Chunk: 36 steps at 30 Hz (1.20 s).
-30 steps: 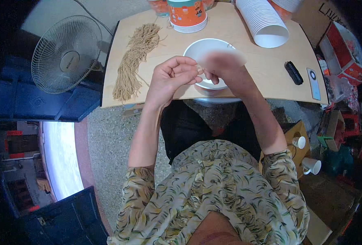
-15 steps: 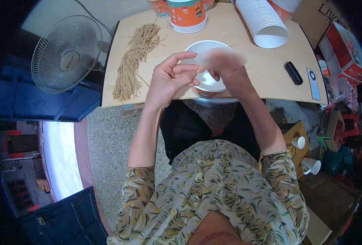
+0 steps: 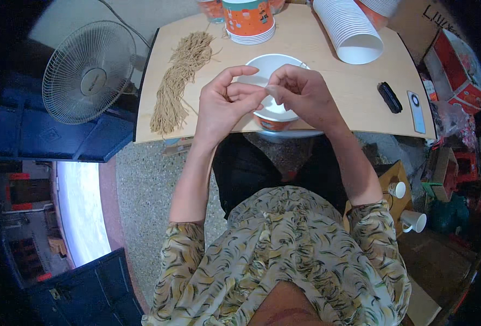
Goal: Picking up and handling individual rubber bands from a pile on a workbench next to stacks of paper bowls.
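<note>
A paper bucket [image 3: 276, 124], white inside and orange outside, stands at the table's near edge in front of me. Above its mouth my hands meet, fingertips almost touching. My left hand [image 3: 227, 103] pinches with thumb and a finger while its index finger sticks out. My right hand [image 3: 303, 98] is curled, thumb pressed to its fingers. What lies in the two pinches is too small to make out. A bit of pale cord [image 3: 304, 64] shows at the bucket's far right rim. Left of my left hand lies a long bundle of tan strings [image 3: 175, 81].
Stacked orange buckets [image 3: 250, 22] stand at the table's far side. Right of them lies a long stack of white buckets [image 3: 352, 35]. A black clip-like object [image 3: 389, 98] and a phone [image 3: 416, 112] lie at the right. A fan [image 3: 91, 76] stands left of the table [image 3: 354, 103].
My right hand, blurred by fast motion before, has come back down and in to my left fingertips. My left hand has stayed almost in place.
</note>
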{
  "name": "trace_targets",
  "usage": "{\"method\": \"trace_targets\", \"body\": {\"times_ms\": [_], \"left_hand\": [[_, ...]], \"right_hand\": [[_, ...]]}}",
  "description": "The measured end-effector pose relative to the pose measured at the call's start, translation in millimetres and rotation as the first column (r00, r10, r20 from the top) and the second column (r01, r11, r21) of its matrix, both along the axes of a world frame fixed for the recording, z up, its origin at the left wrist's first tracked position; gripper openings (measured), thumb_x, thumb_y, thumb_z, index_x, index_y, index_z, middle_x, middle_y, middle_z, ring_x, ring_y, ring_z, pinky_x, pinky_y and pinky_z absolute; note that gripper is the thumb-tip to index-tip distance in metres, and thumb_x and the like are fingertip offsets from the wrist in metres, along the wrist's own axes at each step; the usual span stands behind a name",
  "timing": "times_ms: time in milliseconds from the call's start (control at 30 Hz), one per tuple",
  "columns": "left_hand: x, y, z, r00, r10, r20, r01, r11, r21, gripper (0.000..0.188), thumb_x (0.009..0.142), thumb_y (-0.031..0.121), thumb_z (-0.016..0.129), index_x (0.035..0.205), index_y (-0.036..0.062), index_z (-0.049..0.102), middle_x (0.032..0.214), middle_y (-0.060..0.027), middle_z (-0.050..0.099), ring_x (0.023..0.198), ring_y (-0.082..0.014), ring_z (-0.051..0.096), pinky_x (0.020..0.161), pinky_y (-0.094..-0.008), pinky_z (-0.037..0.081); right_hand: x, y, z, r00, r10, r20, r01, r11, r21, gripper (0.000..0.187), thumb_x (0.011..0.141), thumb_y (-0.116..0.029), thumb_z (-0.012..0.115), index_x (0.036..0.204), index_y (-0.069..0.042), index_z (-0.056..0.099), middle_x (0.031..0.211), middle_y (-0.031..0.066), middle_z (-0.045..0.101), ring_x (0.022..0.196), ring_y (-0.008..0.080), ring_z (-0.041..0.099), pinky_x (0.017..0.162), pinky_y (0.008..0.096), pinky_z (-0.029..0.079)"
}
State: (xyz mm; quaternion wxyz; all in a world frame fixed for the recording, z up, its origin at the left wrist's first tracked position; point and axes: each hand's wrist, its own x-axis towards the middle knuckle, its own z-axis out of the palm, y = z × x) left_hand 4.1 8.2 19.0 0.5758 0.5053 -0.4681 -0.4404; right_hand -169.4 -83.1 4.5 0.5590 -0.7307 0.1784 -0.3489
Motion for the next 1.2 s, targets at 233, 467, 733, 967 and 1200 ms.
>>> {"method": "trace_targets", "body": {"times_ms": [233, 467, 733, 967, 1200], "left_hand": [[-1.6, -0.3, -2.5, 1.0, 0.018, -0.017, -0.018, 1.0, -0.01, 0.042, 0.083, -0.001, 0.072, 0.122, -0.0023, 0.057, 0.089, -0.0119, 0.073, 0.075, -0.0103, 0.069, 0.069, -0.0222, 0.056], [1.6, -0.6, -4.2, 0.999, 0.027, -0.026, -0.027, 1.0, -0.004, 0.041, 0.083, -0.002, 0.072, 0.121, -0.0029, 0.057, 0.089, -0.0126, 0.073, 0.075, -0.0106, 0.068, 0.068, -0.0221, 0.055], [0.9, -2.0, -4.3, 1.0, -0.005, -0.019, 0.005, 1.0, -0.008, 0.038, 0.084, 0.0, 0.072, 0.12, -0.0025, 0.06, 0.089, -0.0109, 0.073, 0.074, -0.0097, 0.067, 0.067, -0.0218, 0.054], [3.0, -5.1, -8.7, 0.992, -0.014, 0.128, 0.016, 1.0, -0.015, 0.015, 0.086, 0.009, 0.074, 0.098, 0.0003, 0.073, 0.082, -0.0038, 0.071, 0.07, -0.0054, 0.062, 0.062, -0.0183, 0.049], [7.0, 1.2, -21.6, 0.974, -0.002, 0.227, 0.001, 1.0, 0.005, 0.015, 0.086, 0.008, 0.073, 0.098, -0.0004, 0.073, 0.082, -0.0013, 0.07, 0.07, -0.0029, 0.059, 0.064, -0.0178, 0.047]], "right_hand": [[0.7, -0.2, -2.8, 0.999, 0.009, 0.037, -0.017, 0.973, 0.231, 0.014, 0.096, -0.015, 0.06, 0.09, -0.002, 0.058, 0.07, -0.0005, 0.056, 0.057, 0.0051, 0.051, 0.052, 0.0203, 0.042], [-9.0, -7.8, 0.8, 0.998, -0.05, 0.032, 0.039, 0.957, 0.288, 0.018, 0.098, -0.016, 0.056, 0.1, 0.0, 0.063, 0.071, 0.001, 0.058, 0.057, 0.0059, 0.05, 0.051, 0.0196, 0.039], [-5.1, -5.6, 3.2, 0.999, 0.016, -0.049, -0.012, 0.998, 0.068, 0.01, 0.094, -0.01, 0.062, 0.095, -0.002, 0.066, 0.075, -0.001, 0.06, 0.067, 0.0037, 0.053, 0.059, 0.02, 0.044], [-1.6, -5.5, 4.1, 0.995, -0.091, -0.046, 0.083, 0.985, -0.153, 0.012, 0.089, -0.011, 0.068, 0.093, 0.0, 0.064, 0.064, -0.0021, 0.055, 0.059, 0.0035, 0.049, 0.055, 0.0221, 0.042], [-32.0, -15.2, 17.2, 0.954, -0.197, -0.225, 0.066, 0.874, -0.482, 0.018, 0.08, -0.005, 0.073, 0.095, -0.001, 0.063, 0.069, 0.0034, 0.054, 0.06, 0.0112, 0.049, 0.058, 0.0272, 0.044]]}}
